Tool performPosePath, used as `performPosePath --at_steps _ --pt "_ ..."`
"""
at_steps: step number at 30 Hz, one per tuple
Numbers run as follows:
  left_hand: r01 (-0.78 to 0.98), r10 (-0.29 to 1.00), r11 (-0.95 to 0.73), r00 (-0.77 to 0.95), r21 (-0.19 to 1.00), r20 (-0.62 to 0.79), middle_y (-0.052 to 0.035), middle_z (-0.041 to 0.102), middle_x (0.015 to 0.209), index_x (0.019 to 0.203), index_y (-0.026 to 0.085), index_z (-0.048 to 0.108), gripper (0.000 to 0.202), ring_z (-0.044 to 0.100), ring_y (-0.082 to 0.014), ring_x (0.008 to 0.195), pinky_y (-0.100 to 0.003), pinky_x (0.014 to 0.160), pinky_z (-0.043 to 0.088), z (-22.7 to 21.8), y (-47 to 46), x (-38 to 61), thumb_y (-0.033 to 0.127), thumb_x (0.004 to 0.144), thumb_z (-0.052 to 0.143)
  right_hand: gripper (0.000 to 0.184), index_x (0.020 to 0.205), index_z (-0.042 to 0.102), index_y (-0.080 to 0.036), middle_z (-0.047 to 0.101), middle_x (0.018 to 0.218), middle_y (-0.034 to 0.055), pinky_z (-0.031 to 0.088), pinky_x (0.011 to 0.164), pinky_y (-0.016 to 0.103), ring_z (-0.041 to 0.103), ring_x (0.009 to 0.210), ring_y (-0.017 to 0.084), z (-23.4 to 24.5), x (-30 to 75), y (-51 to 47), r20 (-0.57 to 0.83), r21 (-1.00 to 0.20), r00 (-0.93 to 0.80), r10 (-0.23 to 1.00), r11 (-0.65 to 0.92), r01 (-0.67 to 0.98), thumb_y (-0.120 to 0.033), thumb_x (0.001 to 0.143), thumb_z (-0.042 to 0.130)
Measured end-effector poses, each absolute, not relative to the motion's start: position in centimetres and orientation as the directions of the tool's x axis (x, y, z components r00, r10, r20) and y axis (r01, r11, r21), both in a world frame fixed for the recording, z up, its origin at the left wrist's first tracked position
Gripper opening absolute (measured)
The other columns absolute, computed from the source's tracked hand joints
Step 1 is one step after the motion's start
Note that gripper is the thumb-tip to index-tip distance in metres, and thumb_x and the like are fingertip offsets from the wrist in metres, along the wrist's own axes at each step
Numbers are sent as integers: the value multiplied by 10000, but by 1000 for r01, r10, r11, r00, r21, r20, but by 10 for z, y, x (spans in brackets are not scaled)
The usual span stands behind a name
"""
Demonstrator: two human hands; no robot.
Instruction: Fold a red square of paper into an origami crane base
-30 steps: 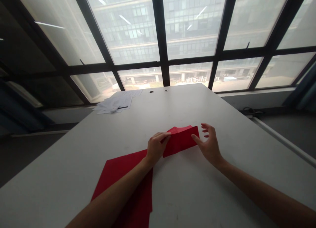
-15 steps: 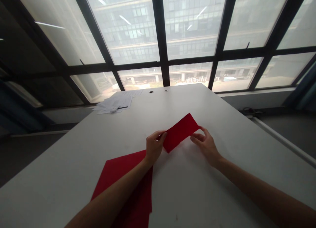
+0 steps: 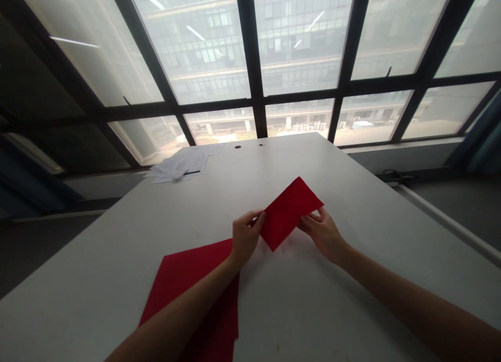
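A small rectangular piece of red paper [image 3: 288, 211] is held tilted just above the white table. My left hand [image 3: 247, 236] pinches its left edge between thumb and fingers. At the lower right edge, the fingers of my right hand [image 3: 324, 234] are curled against the paper, their tips partly hidden behind it. Larger red paper [image 3: 195, 278] lies flat on the table under my left forearm, which covers part of it.
The white table [image 3: 297, 310] stretches away towards large dark-framed windows. Loose white papers [image 3: 182, 161] lie at its far left, with a dark pen [image 3: 191, 172] on them. Near the far edge is a small round dark spot [image 3: 237, 147]. A dark cable [image 3: 395, 175] lies beyond the right edge.
The small red paper has turned more of its face towards me and looks wider. My right fingers have slid from its right corner to behind its lower edge. My left hand keeps its pinch.
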State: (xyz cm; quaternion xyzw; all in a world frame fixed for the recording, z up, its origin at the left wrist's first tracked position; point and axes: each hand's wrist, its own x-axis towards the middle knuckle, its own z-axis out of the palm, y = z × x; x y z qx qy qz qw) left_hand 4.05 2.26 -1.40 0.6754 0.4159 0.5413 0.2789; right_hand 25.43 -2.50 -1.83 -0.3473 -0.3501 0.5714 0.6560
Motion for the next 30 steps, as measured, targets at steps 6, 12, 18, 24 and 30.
performPosePath --at_steps 6,12,18,24,30 --pt "266 863 -502 83 823 499 -29 783 915 943 207 784 191 729 -201 791 -270 673 591 -15 21 42 348 887 668 587 1273 526 -285 713 1117 52 526 947 504 676 1024 268 -12 250 -29 95 -850 67 993 116 -514 -342 757 799" --pt "281 847 -527 94 802 523 -32 783 918 945 211 784 186 731 -206 792 -281 679 597 -17 22 42 341 890 663 514 1195 584 -268 709 1099 60 540 867 449 673 977 263 -19 251 -26 66 -887 66 996 88 -452 -427 751 789" --pt "286 840 -539 110 792 532 -41 783 932 947 208 781 190 733 -215 818 -292 686 595 -16 21 42 342 894 657 372 1062 638 -255 690 1162 87 542 800 422 655 1007 280 -25 251 -24 65 -911 26 998 70 -406 -455 770 752" --pt "285 851 -521 94 805 517 -36 781 921 940 217 784 184 727 -209 809 -290 692 587 -18 21 41 347 896 661 373 1072 650 -260 688 1176 96 545 818 439 658 1028 289 -16 250 -29 46 -905 -71 996 12 -425 -480 783 736" --pt "283 834 -546 97 789 543 -39 780 919 949 214 784 184 722 -204 809 -288 691 587 -17 22 41 342 893 665 403 1163 614 -267 688 1145 114 554 778 446 677 981 288 -22 256 -23 16 -931 40 999 30 -365 -553 880 590"
